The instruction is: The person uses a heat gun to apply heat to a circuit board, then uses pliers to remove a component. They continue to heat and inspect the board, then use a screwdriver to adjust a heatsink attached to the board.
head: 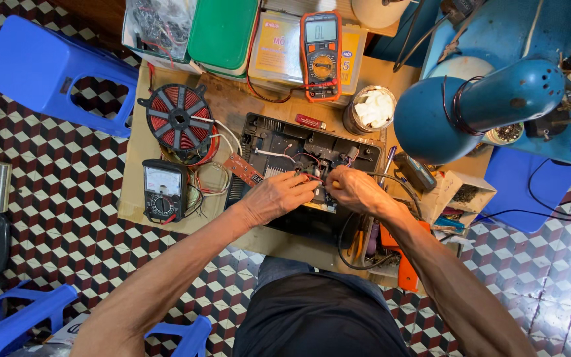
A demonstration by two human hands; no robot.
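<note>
An opened black appliance housing (279,142) with a circuit board and red and white wires lies on a low cardboard-covered table (133,198). My left hand (275,196) rests on the board's near edge, fingers curled at a red wire. My right hand (355,188) is closed beside it, pinching something small at the board; a black cable runs from under it. What exactly each hand grips is hidden. A red copper coil disc (181,119) lies to the left, wired to the housing.
A black analog meter (164,190) sits at the left, an orange digital multimeter (320,53) at the back. A blue desk lamp (477,106) hangs over the right side. Blue plastic stools (54,73) stand on the tiled floor, with a tin of white bits (371,109) nearby.
</note>
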